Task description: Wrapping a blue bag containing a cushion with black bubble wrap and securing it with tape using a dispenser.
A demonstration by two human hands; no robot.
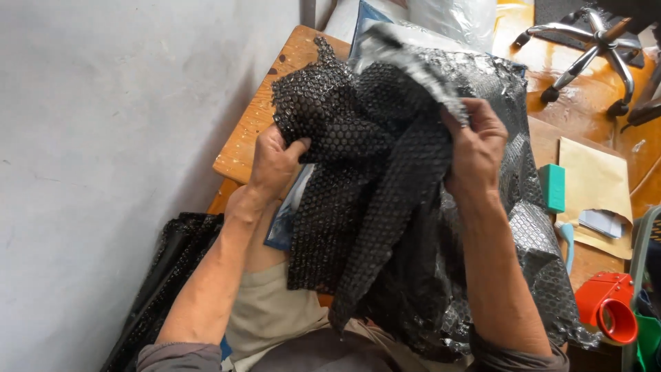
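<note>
A big sheet of black bubble wrap [372,179] hangs crumpled in front of me over a wooden table [258,117]. My left hand [275,162] grips its left edge, thumb on top. At the upper right fold, my right hand [476,141] pinches the wrap next to a silvery plastic layer [413,52]. The lower part of the sheet drapes down toward my lap and hides most of the tabletop.
A brown envelope [595,182], a teal block [553,187] and a red tape dispenser [609,306] lie at the right. A chrome chair base [592,41] stands on the orange floor beyond. A grey wall fills the left; black plastic [165,262] sits below it.
</note>
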